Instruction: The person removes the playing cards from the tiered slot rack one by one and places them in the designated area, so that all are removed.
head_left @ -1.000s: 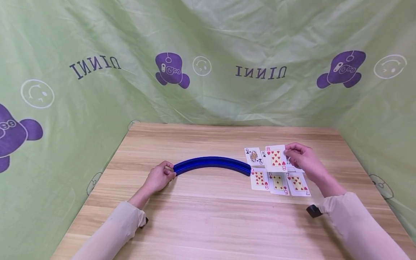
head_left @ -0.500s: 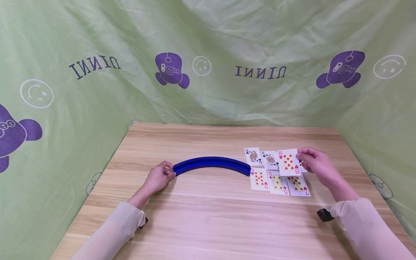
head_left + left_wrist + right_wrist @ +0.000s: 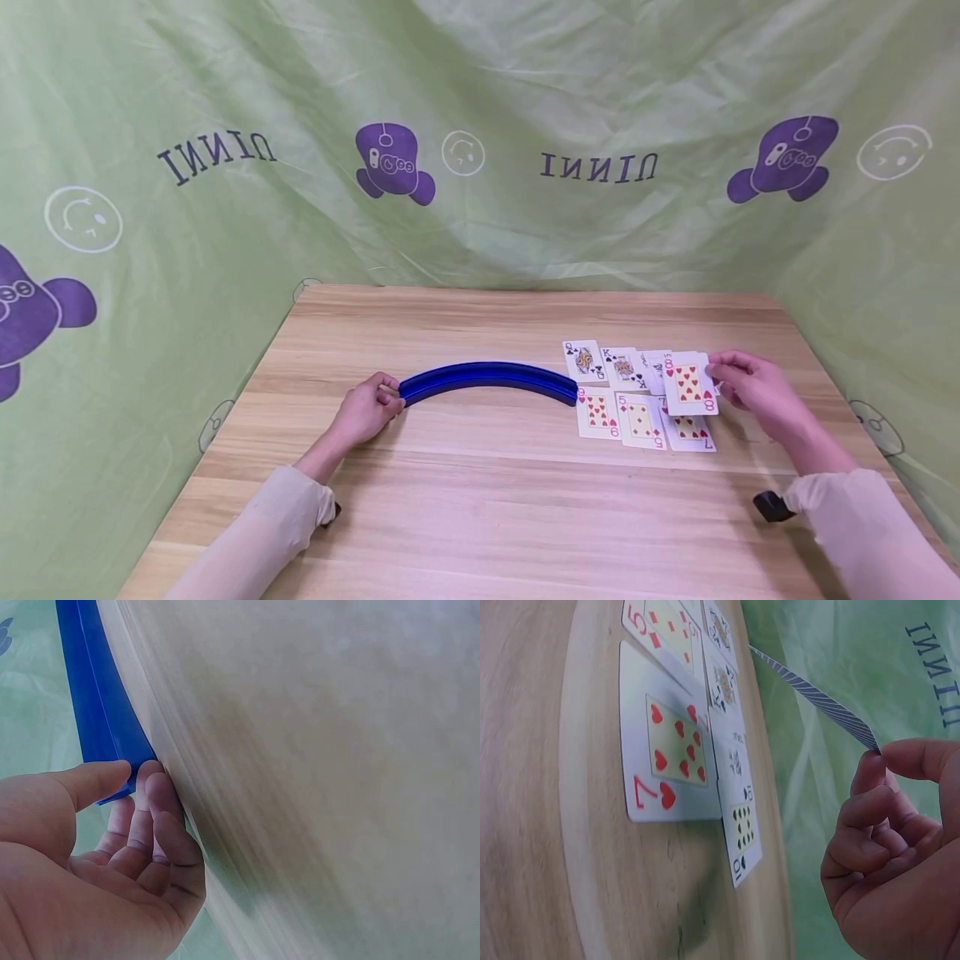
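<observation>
In the head view my left hand (image 3: pixel 367 408) pinches the left end of a curved blue card holder (image 3: pixel 487 377) between thumb and fingers, lying on the wooden table. At right, my right hand (image 3: pixel 757 392) holds the eight of hearts (image 3: pixel 688 385) by its right edge, raised over other cards. The right wrist view shows the patterned back of this playing card (image 3: pixel 817 697), pinched between thumb and index finger. Below it lie the seven of hearts (image 3: pixel 676 742), partly covered in the head view, and a black ten (image 3: pixel 742 829).
Face-up cards lie in two rows beyond the holder's right end: a queen (image 3: pixel 583 362), a king (image 3: pixel 624 368) and others behind, a red nine (image 3: pixel 597 414) and the five of diamonds (image 3: pixel 640 421) in front. A green printed cloth (image 3: pixel 480 217) hangs around the table (image 3: pixel 480 517).
My right hand has moved right and slightly nearer with the eight of hearts, uncovering the king and part of the card beside it. The left hand and the card holder have stayed put.
</observation>
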### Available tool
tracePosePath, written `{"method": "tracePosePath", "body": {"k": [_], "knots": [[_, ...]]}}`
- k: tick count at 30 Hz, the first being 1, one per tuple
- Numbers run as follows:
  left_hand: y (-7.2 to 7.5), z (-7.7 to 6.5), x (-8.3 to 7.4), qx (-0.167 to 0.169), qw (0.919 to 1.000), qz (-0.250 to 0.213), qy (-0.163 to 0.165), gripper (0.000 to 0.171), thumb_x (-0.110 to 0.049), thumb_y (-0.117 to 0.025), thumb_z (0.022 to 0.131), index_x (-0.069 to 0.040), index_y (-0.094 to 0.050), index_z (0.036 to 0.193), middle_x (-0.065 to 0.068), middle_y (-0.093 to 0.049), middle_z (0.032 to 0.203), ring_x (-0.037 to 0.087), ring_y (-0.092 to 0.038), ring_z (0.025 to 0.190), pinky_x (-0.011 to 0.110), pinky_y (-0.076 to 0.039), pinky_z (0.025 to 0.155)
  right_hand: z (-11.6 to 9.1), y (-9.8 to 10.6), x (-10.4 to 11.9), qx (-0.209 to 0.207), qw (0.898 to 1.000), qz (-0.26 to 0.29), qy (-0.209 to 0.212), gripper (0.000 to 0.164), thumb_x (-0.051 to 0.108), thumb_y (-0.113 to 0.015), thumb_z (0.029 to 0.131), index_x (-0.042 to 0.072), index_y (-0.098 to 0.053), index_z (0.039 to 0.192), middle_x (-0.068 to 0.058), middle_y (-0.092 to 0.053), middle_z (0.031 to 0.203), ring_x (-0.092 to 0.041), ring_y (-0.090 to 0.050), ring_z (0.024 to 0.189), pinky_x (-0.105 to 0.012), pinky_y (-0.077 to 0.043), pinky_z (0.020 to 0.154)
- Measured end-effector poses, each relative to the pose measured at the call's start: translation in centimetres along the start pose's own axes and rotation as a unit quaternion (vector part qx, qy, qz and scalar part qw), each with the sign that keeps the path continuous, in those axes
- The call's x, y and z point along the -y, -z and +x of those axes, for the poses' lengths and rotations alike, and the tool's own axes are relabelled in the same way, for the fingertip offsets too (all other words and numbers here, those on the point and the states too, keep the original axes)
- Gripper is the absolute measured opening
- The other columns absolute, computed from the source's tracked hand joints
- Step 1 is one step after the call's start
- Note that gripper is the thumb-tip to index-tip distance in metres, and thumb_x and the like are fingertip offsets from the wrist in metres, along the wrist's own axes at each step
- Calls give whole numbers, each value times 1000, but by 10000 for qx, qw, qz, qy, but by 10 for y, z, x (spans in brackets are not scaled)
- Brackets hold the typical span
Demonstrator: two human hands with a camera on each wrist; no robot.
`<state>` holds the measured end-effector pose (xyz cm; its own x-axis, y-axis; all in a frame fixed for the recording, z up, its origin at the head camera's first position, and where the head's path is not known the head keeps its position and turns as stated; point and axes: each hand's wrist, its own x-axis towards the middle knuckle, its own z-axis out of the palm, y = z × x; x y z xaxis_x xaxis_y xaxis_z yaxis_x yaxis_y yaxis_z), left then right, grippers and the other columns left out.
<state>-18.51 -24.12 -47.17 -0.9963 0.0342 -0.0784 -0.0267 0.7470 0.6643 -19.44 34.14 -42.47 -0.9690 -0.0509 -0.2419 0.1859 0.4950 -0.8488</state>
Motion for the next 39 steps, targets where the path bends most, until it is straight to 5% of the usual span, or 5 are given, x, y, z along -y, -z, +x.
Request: {"method": "tracePosePath", "body": {"k": [22,27,34,39], "knots": [[1,-2,-3,18,10000,66,-33,23,-13,-69,91,-5,-59,111,6,-76,87,10,-60,68,28,-46,66,-12,25,-34,-251,9980,-422,-408,49,36,-52,103,-2,-47,134,16,-57,87,-7,-55,78,-26,-49,69],[1,-1,-3,1,10000,67,-48,23,-13,-69,91,-5,-59,111,6,-76,86,10,-60,68,28,-46,66,-14,29,-41,-241,9971,-584,-413,56,34,-50,104,-8,-41,139,15,-57,87,-7,-54,78,-27,-49,68],[2,-1,-2,11,9999,72,-91,23,-13,-68,91,-5,-59,111,6,-76,86,10,-60,68,28,-46,66,-15,33,-52,-152,9959,-778,-434,44,33,-50,104,-4,-53,127,10,-58,83,-8,-52,73,-27,-47,65],[1,-1,-2,-8,9998,124,-135,23,-13,-68,91,-5,-60,111,6,-76,86,9,-60,68,28,-46,67,-16,32,-54,-54,9927,-1128,-417,56,34,-49,103,-12,-46,135,6,-60,90,-6,-54,76,-26,-49,67]]}}
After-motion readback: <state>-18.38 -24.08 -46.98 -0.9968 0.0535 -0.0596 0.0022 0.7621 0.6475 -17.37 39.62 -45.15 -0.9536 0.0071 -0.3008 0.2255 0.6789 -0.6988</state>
